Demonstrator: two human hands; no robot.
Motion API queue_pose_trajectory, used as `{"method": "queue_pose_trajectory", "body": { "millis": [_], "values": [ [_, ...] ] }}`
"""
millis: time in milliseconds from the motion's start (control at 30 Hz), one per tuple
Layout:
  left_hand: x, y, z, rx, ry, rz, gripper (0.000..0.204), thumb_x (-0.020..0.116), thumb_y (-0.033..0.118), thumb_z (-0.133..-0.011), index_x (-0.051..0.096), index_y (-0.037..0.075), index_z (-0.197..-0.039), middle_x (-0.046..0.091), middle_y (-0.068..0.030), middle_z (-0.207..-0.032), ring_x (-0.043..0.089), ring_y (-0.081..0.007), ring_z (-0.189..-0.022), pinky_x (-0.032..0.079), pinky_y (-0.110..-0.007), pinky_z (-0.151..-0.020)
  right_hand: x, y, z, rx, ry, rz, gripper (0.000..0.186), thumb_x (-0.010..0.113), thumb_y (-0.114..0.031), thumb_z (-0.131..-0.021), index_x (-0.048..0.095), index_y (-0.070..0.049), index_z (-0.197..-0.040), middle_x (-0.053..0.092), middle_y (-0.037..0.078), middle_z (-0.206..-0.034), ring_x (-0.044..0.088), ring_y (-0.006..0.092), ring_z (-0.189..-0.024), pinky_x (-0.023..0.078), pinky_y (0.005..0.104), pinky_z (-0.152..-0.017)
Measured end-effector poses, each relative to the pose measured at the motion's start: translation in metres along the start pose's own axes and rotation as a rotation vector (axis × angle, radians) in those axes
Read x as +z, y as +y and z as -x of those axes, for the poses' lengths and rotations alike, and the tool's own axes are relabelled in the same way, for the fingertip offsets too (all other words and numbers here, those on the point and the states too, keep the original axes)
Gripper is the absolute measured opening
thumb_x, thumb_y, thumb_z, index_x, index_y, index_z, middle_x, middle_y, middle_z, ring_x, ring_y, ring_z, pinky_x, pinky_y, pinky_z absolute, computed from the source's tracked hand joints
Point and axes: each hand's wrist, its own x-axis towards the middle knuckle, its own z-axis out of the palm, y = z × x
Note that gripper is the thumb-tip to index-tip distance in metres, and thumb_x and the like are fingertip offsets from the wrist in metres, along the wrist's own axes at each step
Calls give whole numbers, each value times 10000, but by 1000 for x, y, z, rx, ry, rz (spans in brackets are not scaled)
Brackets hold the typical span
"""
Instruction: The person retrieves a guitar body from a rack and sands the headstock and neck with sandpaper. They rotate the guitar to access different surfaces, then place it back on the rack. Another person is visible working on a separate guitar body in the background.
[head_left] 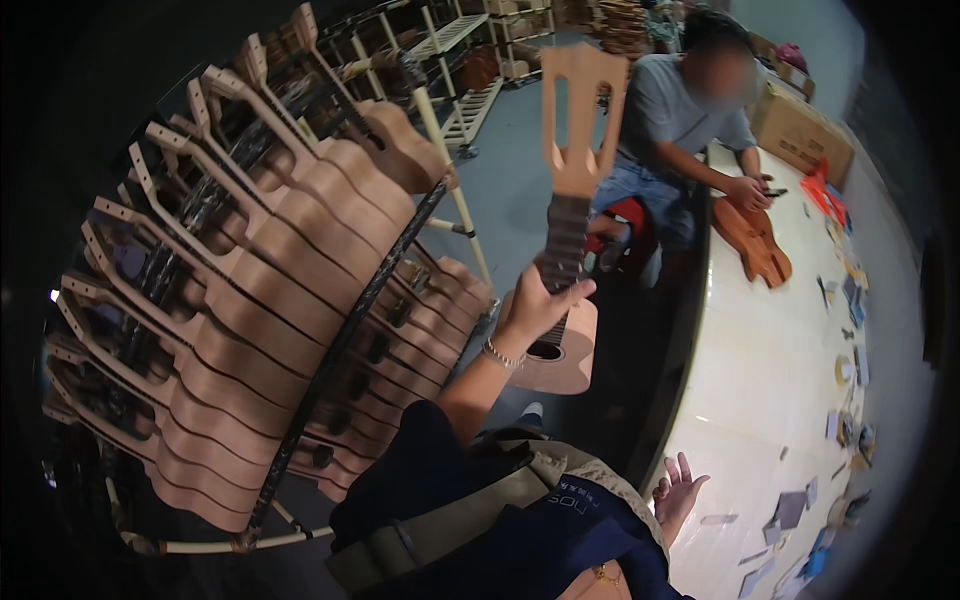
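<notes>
My left hand (541,308), with a bracelet at the wrist, is wrapped round the neck of an unfinished small guitar (566,368). The instrument stands upright before me, its slotted headstock up and its pale wooden body down. A dark fretboard and the round sound hole show; part of the neck is behind my fingers. Over the near edge of the long white table (705,370), my right hand (679,494) is raised with its fingers spread and nothing in it.
A rack (330,345) to my left carries several rows of unfinished guitars (290,245). Across the table's far end sits a person (680,120) holding a small dark object, beside a brown guitar body (750,240). Small tools, blocks and sanding pieces (790,510) lie along the table's right side.
</notes>
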Motion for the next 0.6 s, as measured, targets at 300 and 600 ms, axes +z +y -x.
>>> {"method": "queue_pose_trajectory", "body": {
  "millis": [300,600],
  "values": [
    [-109,44,-102,130,454,333,442,681,41,-794,408,8,-1139,560,-62,-812,597,-127,-625,501,-242,-537,103,15,-77,81,-235,77,785,285,-689,-857,446,-39,-1268,603,107,-1043,462,125,-494,360,214,-413],
    [-202,39,-196,80,269,336,357,595,-1,-812,424,-5,-1125,521,-52,-812,537,-166,-725,450,-282,-658,173,41,-103,134,-302,118,735,316,-649,-877,454,-36,-1257,590,113,-1043,482,118,-531,398,209,-465]
  ]
}}
